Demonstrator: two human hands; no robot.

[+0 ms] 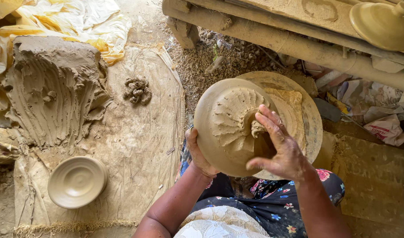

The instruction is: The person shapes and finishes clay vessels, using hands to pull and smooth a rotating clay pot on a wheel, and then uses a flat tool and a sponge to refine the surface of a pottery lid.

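A round wet clay lid with scraped ridges and a small knob at its middle is tilted above my lap. My left hand supports its lower left rim from underneath. My right hand rests on its scraped face, fingers spread beside the knob. Behind the piece lies a flat round clay-covered wheel disc.
A big mound of raked wet clay sits at the left on a sack cloth. A small clump of clay bits and a finished clay bowl lie on the cloth. Wooden beams and another clay lid stand behind.
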